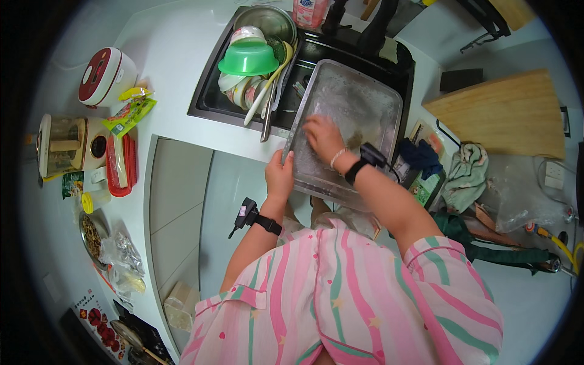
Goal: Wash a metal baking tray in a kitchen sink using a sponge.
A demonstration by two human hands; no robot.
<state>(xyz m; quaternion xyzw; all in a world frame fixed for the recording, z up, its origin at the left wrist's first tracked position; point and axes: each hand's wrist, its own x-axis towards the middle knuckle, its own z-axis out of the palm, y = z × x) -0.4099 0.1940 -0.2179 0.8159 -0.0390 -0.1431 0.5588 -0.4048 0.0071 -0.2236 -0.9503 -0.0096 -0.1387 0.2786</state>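
A large rectangular metal tray [365, 96] lies tilted over the right basin of the black sink [310, 48], its near end past the counter edge. My left hand [279, 174] grips the tray's left rim, thumb on top. Inside the tray is my right hand [325, 139], fingers bent toward the left wall and blurred. Whether it holds anything is hidden. The tray floor looks wet, with whitish film and a brownish patch near my right wrist. Stacked bowls [244, 93] fill the left basin, under a green plastic bowl [251, 59], beside ladles with long handles [269, 109].
A soap bottle [310, 13] and black faucet [378, 27] stand behind the sink. At right are a wooden cutting board [506, 114], a dark blue cloth [420, 157] and a green towel [466, 178]. A rice cooker [107, 77] and red basket [122, 166] stand on the left counter.
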